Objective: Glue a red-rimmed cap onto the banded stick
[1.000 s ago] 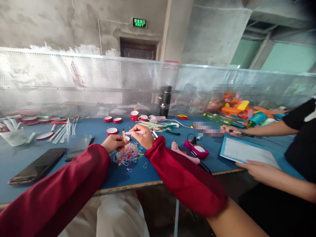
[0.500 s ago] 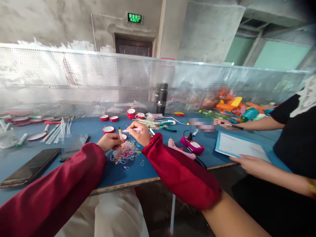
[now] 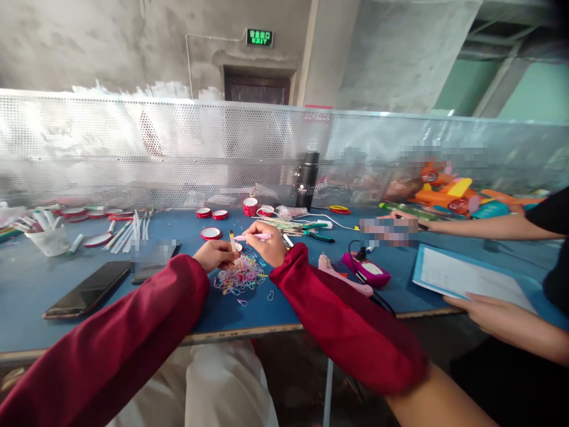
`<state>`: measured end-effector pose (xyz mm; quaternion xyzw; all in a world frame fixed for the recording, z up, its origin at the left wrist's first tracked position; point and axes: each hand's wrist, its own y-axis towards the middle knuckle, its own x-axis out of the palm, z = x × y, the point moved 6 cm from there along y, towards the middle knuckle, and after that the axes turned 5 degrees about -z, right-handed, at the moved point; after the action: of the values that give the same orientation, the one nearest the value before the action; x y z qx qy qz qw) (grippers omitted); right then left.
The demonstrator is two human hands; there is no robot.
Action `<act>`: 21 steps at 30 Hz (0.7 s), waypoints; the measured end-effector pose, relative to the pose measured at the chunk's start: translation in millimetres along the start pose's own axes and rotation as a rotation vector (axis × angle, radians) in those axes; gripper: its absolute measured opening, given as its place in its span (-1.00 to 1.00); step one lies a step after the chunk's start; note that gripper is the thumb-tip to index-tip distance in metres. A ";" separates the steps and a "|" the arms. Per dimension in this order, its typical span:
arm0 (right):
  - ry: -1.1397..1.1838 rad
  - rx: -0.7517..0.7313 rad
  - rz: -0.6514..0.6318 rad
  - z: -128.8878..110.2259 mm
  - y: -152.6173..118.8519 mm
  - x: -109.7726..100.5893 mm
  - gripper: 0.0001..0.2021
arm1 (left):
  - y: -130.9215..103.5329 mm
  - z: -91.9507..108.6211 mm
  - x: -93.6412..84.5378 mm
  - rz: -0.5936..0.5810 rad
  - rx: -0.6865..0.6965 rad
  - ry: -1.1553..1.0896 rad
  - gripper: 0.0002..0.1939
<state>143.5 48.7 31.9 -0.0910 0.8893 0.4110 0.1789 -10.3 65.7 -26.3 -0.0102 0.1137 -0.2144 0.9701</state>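
My left hand (image 3: 216, 256) is closed, pinching a thin pale stick (image 3: 232, 239) with a yellow and dark upper end, held upright. From the right, my right hand (image 3: 268, 244) grips a pink pen (image 3: 260, 236) whose tip points left at the stick. A small round white piece (image 3: 239, 247) shows between the hands; what bears it is hidden. Just below lies a loose heap of colourful plastic safety-pin-shaped clips (image 3: 240, 277). One stray clip (image 3: 271, 295) rests to the right of it. A red-rimmed round tin (image 3: 210, 233) sits behind my left hand.
Phones (image 3: 89, 289) lie left, near a white cup of pens (image 3: 48, 238). A black flask (image 3: 307, 181), pliers (image 3: 317, 232), a pink glue gun (image 3: 344, 277) and a magenta case (image 3: 366, 270) stand or lie around. At right, a co-worker's hand (image 3: 493, 314) holds a blue clipboard (image 3: 422, 267).
My view has turned slightly left, so everything sits farther right. Both my hands keep their holds, pen and stick close together. The co-worker's far hand has reached a little left over the table.
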 end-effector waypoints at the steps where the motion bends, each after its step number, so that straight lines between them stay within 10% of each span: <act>1: 0.000 0.000 -0.016 0.2 0.0 1.1 -0.90 | 0.0 0.3 0.3 -0.003 0.001 0.003 -0.61; 21: 0.022 -0.002 -0.002 -2.5 0.2 0.6 -0.90 | -2.1 0.8 -0.8 0.005 -0.021 0.024 -0.61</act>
<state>142.3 46.9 33.3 -0.0967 0.8907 0.4107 0.1693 -11.7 64.1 -25.3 -0.0177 0.1276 -0.2107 0.9690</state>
